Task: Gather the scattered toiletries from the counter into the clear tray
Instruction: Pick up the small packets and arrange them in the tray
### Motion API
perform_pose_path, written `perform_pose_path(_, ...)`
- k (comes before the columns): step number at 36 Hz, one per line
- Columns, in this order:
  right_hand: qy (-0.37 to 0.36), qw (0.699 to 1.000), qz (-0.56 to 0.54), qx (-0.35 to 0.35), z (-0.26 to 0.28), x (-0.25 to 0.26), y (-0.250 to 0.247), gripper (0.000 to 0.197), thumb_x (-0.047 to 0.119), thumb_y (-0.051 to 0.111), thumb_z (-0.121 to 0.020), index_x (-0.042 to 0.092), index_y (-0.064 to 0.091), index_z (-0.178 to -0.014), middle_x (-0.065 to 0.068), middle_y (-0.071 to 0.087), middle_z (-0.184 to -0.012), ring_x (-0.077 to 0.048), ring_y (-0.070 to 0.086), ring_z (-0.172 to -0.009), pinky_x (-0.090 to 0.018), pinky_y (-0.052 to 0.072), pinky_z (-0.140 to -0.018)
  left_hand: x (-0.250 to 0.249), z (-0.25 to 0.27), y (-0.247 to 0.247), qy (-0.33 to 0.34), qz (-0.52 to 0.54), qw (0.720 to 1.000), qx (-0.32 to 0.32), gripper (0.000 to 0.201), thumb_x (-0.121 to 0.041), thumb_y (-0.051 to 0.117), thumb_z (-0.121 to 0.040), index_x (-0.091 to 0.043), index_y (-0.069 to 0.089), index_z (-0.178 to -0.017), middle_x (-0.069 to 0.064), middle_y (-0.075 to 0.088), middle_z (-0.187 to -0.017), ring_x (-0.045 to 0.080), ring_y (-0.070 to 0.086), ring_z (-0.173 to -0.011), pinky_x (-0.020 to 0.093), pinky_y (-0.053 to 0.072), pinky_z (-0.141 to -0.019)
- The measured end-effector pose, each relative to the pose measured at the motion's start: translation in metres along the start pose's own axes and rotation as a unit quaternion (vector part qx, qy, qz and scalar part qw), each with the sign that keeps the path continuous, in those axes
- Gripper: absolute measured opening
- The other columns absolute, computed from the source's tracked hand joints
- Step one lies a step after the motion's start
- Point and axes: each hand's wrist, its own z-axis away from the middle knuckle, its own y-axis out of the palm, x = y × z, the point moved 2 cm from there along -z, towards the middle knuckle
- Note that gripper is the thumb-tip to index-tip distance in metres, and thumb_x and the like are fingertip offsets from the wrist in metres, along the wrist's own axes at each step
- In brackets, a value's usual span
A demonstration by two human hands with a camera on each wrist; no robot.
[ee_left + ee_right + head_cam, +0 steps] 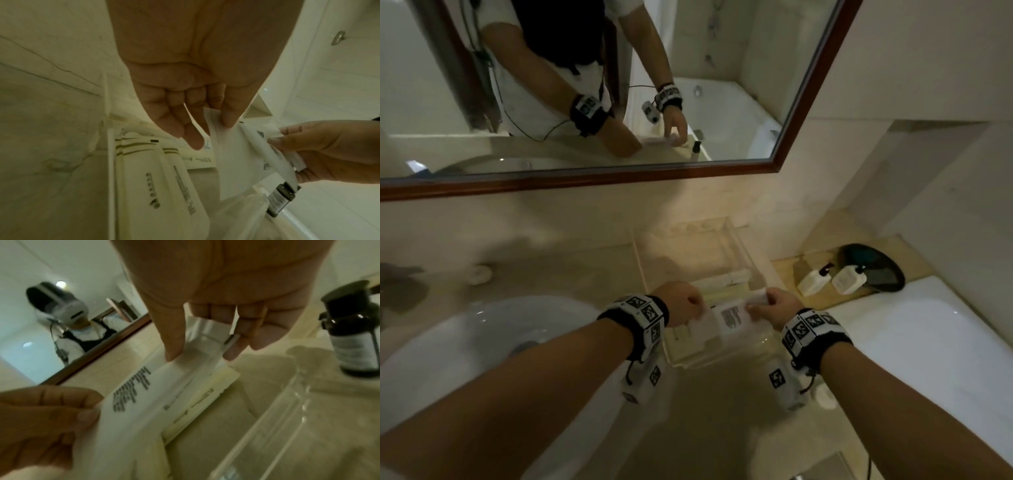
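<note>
Left hand (681, 303) pinching white packet (726, 318) | right hand (774, 305) pinching opposite end | above clear tray (722, 359)

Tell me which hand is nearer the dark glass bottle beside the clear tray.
Right. The right hand is over the clear tray's bottle-side edge; the left hand is across the tray from the dark glass bottle.

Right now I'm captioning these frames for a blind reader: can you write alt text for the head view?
Both hands, left hand and right hand, pinch opposite ends of a white printed packet over a clear tray on a beige counter. A white sink sits left, with a mirror above.
</note>
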Motion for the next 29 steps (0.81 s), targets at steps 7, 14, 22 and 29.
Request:
perform_pose_path(7, -0.008, 0.963, 0.255, 0.082, -0.051, 0.012, -0.021, 0.036, 0.045, 0.068, -0.081, 0.014, 0.050, -0.084, -0.005, 0.051, -0.085, -0.022, 0.049, -0.078, -0.028, 0.038, -0.067, -0.013, -0.028, 0.006, -0.048, -0.097, 0.994, -0.030, 0.031, -0.033, 0.047, -0.099, -0.016, 0.068, -0.114, 0.004, 0.066, -0.116, 0.025, 0.061, -0.103, 0.036, 0.050, -0.093)
perform_pose_path(14, -0.022, 0.908, 0.393, 0.145, -0.104, 0.016, -0.018, 0.059, 0.055, 0.069, -0.076, 0.009, 0.063, -0.113, -0.007, 0.060, -0.101, -0.026, 0.059, -0.096, -0.033, 0.047, -0.080, -0.023, -0.046, 0.016, -0.123, -0.178, 0.974, -0.060, 0.029, -0.032, 0.044, -0.097, -0.018, 0.069, -0.102, 0.000, 0.061, -0.091, 0.021, 0.056, -0.080, 0.029, 0.045, -0.075)
perform_pose_path(22, -0.111, 0.849, 0.497, 0.142, -0.164, -0.009, 0.014, 0.028, 0.040, 0.073, -0.072, 0.018, 0.056, -0.076, 0.000, 0.058, -0.066, -0.019, 0.057, -0.055, -0.019, 0.044, -0.046, -0.028, -0.061, 0.027, -0.219, -0.300, 0.928, -0.035, 0.026, -0.032, 0.046, -0.095, -0.018, 0.066, -0.104, 0.002, 0.065, -0.107, 0.026, 0.059, -0.103, 0.040, 0.044, -0.090)
perform_pose_path(29, -0.166, 0.826, 0.519, 0.147, -0.187, -0.021, 0.028, 0.025, 0.036, 0.065, -0.075, 0.019, 0.059, -0.092, 0.000, 0.057, -0.080, -0.020, 0.061, -0.066, -0.033, 0.058, -0.063, -0.025, -0.060, 0.030, -0.238, -0.290, 0.925, -0.064, 0.022, -0.025, 0.046, -0.095, -0.020, 0.067, -0.100, 0.002, 0.063, -0.106, 0.027, 0.054, -0.107, 0.044, 0.038, -0.094)
